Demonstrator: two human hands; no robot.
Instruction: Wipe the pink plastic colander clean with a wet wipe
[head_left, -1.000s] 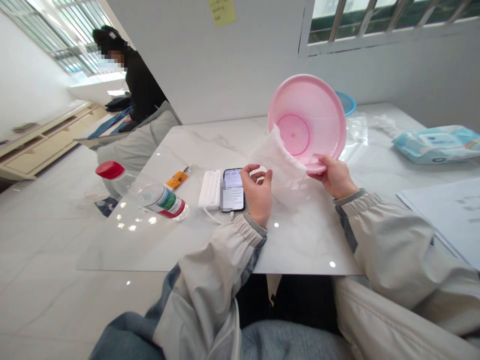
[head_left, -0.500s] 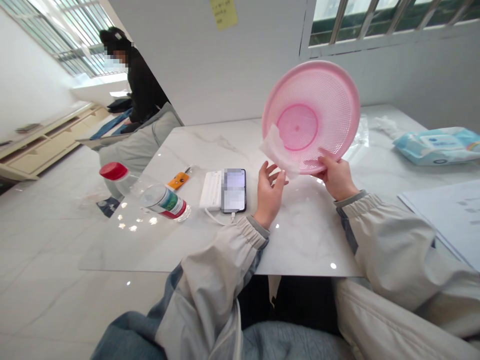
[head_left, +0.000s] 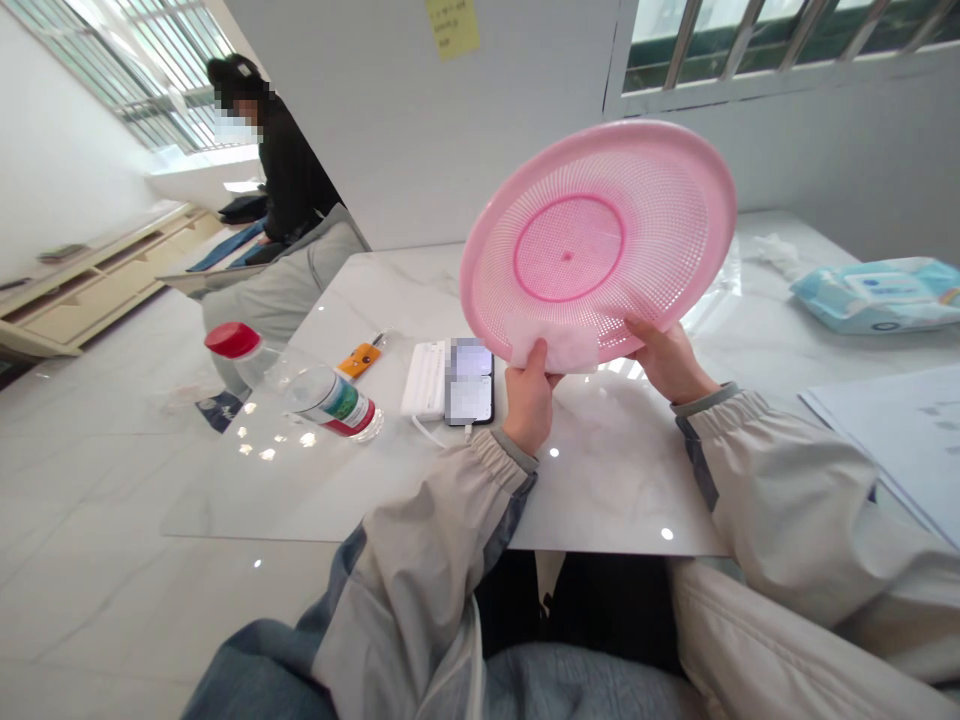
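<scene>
A round pink plastic colander [head_left: 664, 215] is held up above the table, tilted so that its inside faces me. My right hand [head_left: 671, 362] grips its lower right rim, thumb on the inner side and fingers behind. My left hand [head_left: 529, 400] is closed on the lower left rim, its thumb pressing a thin white wipe [head_left: 566, 346] against the colander. The wipe lies over the lower rim between my two hands. The fingers behind the rim are mostly hidden.
On the marble-patterned table [head_left: 600, 480] are a phone [head_left: 471, 385], a white power bank [head_left: 424, 380], an orange item [head_left: 360, 359], a clear bottle [head_left: 337, 400], a blue wipes pack [head_left: 877, 295] and papers [head_left: 900, 430]. A person [head_left: 292, 170] sits at the far left.
My left hand has gone from open beside the rim to closed on it, pinning the wipe. The colander has turned and shifted left, and the wipe now lies flat over the rim.
</scene>
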